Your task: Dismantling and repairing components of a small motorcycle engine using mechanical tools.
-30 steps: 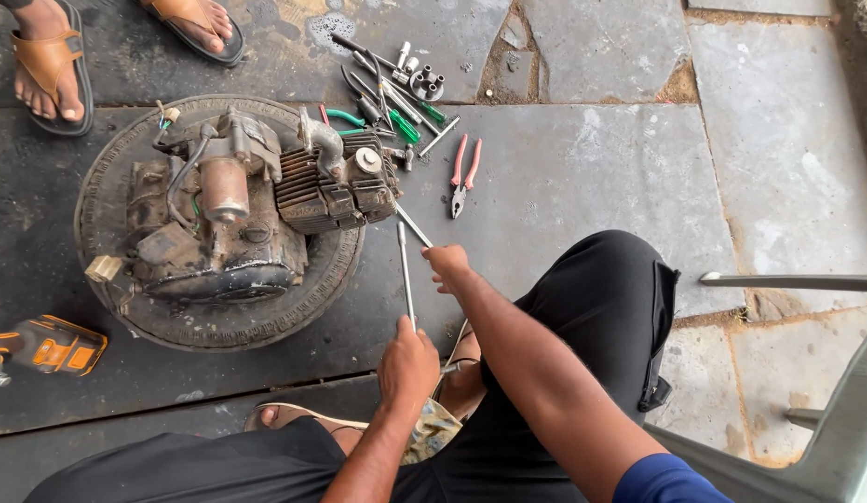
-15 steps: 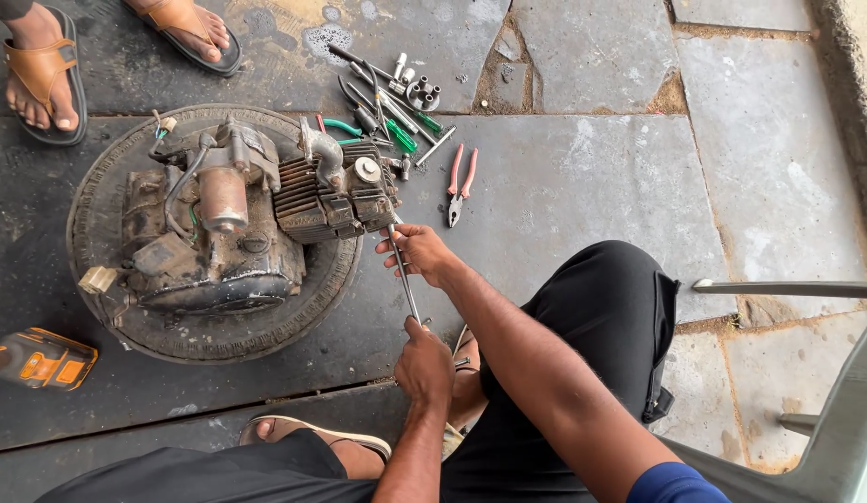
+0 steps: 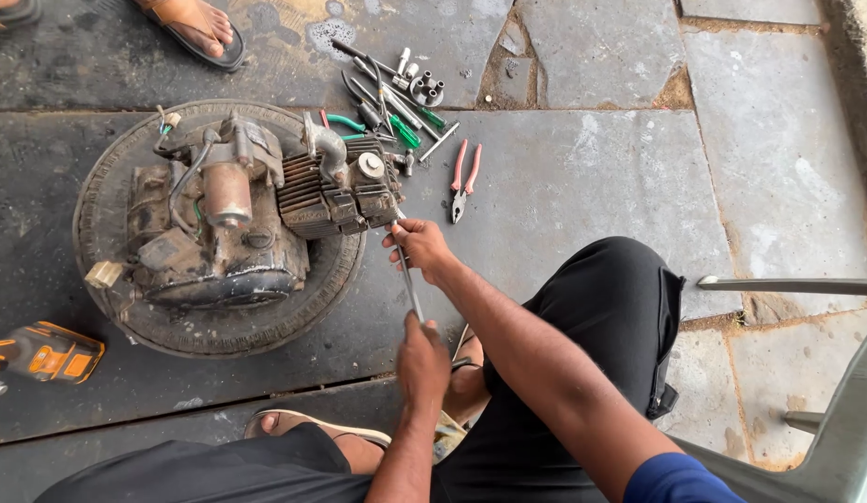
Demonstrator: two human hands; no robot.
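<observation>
Stone floor: left hand [image 3: 422, 359] and right hand [image 3: 418, 247] grip a tool shaft [image 3: 410, 289], its tip hidden at the engine [image 3: 257, 219].

A long, thin grey metal rod tool [image 3: 410, 284] is slanting between both hands, its tip reaching the finned end of the grimy grey motorcycle engine [image 3: 257, 224] just beyond the right hand [image 3: 419, 250].

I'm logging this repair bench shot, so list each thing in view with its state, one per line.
Engine: lying inside an old tyre, dirty, wires loose.
Long metal rod tool: slanted, tip at the engine's finned end.
Right hand: gripping the rod near its tip.
Left hand: gripping the rod's near end.
Red-handled pliers: lying on the floor, handles apart.
Orange power tool: lying on the floor.
</observation>
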